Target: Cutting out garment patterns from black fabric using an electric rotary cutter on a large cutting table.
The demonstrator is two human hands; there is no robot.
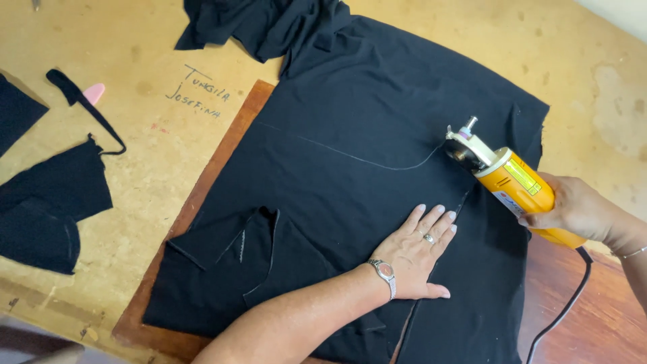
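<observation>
Fabric fills the middle of the view: a broad sheet of black knit cloth (350, 175) lies spread flat over a reddish-brown wooden board (222, 155) on the worn tan surface (141, 168). The left hand (414, 253) lies open on it, palm down and fingers spread, seemingly pinning the cloth taut just beside the cut edge so it cannot bunch. The right hand (573, 209) is closed around the orange body of a handheld electric rotary cutter (505, 178), whose metal blade head points away from that hand and sits at the end of a thin chalk line (350, 156) curving across the cloth beyond the left fingertips. A slit in the cloth runs between the two hands, back from the blade. The cutter's black cord (566, 303) trails behind the right wrist. Well off beyond the left forearm lie black offcuts (47, 209) and a narrow black strip (87, 111).
</observation>
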